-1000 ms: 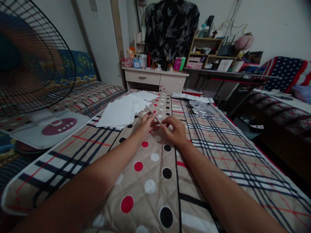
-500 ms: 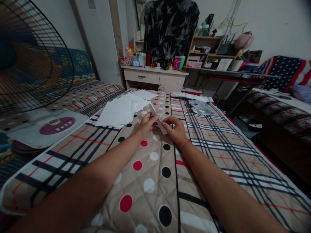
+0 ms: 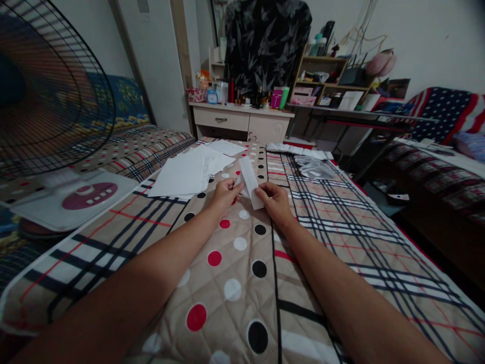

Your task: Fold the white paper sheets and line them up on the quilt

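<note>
A narrow folded white paper (image 3: 250, 183) is held up over the dotted middle band of the bedspread (image 3: 231, 268), with faint printed lines on its face. My left hand (image 3: 224, 196) pinches a flap at its left side between thumb and fingers. On the opposite edge, my right hand (image 3: 276, 200) grips the paper with thumb and forefinger. Loose white sheets (image 3: 182, 174) lie in an overlapping pile beyond my left hand. Farther off on the right are a row of white folded papers (image 3: 299, 150) and some clear plastic bags (image 3: 315, 167).
An electric fan (image 3: 56, 96) stands close on the left, its white base (image 3: 76, 199) beside the bed. A white dresser (image 3: 223, 119) with bottles and small boxes stands at the far end. On the right are a shelf unit (image 3: 326, 83) and another bed (image 3: 435, 177).
The folded paper has turned and opened somewhat, so its printed face and a flap on the left now show. My left hand has shifted slightly left and down.
</note>
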`<action>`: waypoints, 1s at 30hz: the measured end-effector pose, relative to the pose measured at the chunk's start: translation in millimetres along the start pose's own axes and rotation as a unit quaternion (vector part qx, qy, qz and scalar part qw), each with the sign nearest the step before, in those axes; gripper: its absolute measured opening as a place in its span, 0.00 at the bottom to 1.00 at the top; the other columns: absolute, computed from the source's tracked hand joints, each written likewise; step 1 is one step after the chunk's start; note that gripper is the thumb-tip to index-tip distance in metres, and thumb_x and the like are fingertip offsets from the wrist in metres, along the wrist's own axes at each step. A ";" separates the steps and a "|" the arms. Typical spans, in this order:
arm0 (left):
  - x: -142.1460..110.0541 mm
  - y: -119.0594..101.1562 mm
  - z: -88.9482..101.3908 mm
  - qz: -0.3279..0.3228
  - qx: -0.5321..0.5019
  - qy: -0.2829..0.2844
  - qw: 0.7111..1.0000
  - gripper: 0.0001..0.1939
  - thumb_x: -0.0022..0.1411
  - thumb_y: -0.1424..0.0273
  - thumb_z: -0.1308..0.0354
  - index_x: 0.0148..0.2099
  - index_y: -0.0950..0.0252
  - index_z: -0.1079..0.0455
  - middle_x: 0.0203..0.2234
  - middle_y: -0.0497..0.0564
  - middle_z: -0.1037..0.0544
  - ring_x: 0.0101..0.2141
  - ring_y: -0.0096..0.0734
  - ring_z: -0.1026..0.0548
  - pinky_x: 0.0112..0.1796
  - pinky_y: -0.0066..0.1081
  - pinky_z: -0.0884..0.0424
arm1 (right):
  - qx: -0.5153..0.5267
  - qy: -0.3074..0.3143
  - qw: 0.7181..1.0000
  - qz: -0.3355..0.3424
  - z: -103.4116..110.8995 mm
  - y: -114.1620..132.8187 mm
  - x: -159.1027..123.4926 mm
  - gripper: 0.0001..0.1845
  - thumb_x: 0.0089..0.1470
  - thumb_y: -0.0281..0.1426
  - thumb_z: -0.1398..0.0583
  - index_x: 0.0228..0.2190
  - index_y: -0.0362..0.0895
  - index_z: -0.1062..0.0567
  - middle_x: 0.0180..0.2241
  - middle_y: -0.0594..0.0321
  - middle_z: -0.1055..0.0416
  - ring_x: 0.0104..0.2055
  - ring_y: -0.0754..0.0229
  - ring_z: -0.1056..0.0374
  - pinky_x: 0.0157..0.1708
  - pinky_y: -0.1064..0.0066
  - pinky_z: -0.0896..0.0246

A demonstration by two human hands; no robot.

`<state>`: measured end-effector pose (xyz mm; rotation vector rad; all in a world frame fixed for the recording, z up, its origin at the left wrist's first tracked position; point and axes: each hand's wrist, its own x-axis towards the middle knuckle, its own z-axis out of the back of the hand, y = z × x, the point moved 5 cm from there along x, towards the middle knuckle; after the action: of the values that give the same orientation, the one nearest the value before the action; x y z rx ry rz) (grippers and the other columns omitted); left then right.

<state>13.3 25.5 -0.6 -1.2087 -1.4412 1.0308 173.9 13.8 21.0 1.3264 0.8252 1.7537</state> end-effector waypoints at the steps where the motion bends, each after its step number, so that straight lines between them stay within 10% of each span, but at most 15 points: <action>1: 0.4 0.5 -0.1 0.002 0.004 0.004 1.000 0.15 0.50 0.60 0.34 0.30 0.67 0.30 0.18 0.44 0.30 0.14 0.17 0.40 0.15 0.20 0.49 | 0.020 0.004 1.000 -0.009 -0.9 -0.6 0.0 0.10 0.50 0.38 0.38 0.26 0.44 0.27 0.23 0.66 0.32 0.25 0.63 0.37 0.24 0.72 0.44; 8: -0.6 2.2 -3.3 0.013 0.049 0.026 0.998 0.15 0.53 0.60 0.38 0.25 0.66 0.33 0.14 0.44 0.35 0.14 0.21 0.40 0.16 0.23 0.46 | 0.066 0.032 0.997 -0.029 -9.8 7.4 -2.0 0.17 0.50 0.42 0.39 0.20 0.44 0.31 0.18 0.68 0.39 0.21 0.65 0.44 0.21 0.73 0.49; 15: -5.5 -17.1 0.3 -0.100 0.090 -0.070 0.988 0.09 0.51 0.67 0.35 0.33 0.65 0.30 0.27 0.46 0.27 0.29 0.25 0.31 0.31 0.24 0.35 | -0.236 -0.163 0.956 0.063 11.2 24.7 -8.4 0.18 0.50 0.36 0.40 0.15 0.45 0.38 0.16 0.69 0.44 0.20 0.66 0.47 0.22 0.71 0.56; 21: -18.2 -22.8 -26.2 -0.095 0.005 0.101 0.990 0.19 0.55 0.55 0.38 0.36 0.67 0.31 0.28 0.48 0.26 0.30 0.26 0.28 0.31 0.25 0.32 | -0.284 -0.075 0.934 0.204 -2.9 47.5 -14.0 0.09 0.51 0.34 0.41 0.22 0.45 0.33 0.33 0.61 0.33 0.32 0.61 0.36 0.31 0.71 0.44; 30: -21.7 -20.0 -20.9 -0.046 -0.065 0.102 0.992 0.17 0.56 0.57 0.38 0.33 0.67 0.33 0.25 0.45 0.29 0.27 0.22 0.30 0.27 0.21 0.30 | -0.179 -0.002 0.958 0.224 -5.3 45.1 -13.2 0.11 0.55 0.38 0.41 0.26 0.45 0.32 0.36 0.59 0.36 0.35 0.60 0.37 0.34 0.68 0.40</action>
<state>31.4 1.5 19.6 -1.2888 -1.4061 0.7378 162.2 -20.1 51.8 1.3314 0.1829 2.1229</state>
